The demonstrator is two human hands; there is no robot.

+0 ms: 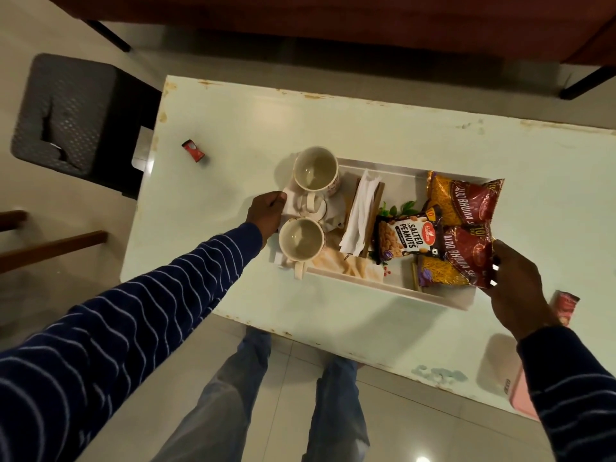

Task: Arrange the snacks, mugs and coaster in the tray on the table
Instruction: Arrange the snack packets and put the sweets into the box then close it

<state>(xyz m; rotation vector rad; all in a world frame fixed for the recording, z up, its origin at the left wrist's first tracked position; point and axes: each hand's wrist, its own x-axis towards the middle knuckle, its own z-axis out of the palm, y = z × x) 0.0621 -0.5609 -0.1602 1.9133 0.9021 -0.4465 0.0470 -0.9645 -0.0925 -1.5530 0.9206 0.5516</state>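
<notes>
A white rectangular tray (393, 288) lies on the pale table (233, 135). Two cream mugs stand at its left end, one farther (316, 171) and one nearer (301, 240). My left hand (266, 211) grips the tray's left end beside the mugs. A napkin holder (361, 213) stands in the middle. A salted peanuts packet (405, 240) and two red aloo bhujia packets, far (463, 201) and near (460, 258), fill the right end. My right hand (515, 288) holds the right end, fingers curled against the near packet. The coaster is not clearly visible.
A small red sachet (193, 151) lies on the table to the left of the tray. Another red packet (566, 306) shows behind my right hand. A pink object (520, 395) sits at the table's near right edge. A grey stool (73, 115) stands left of the table.
</notes>
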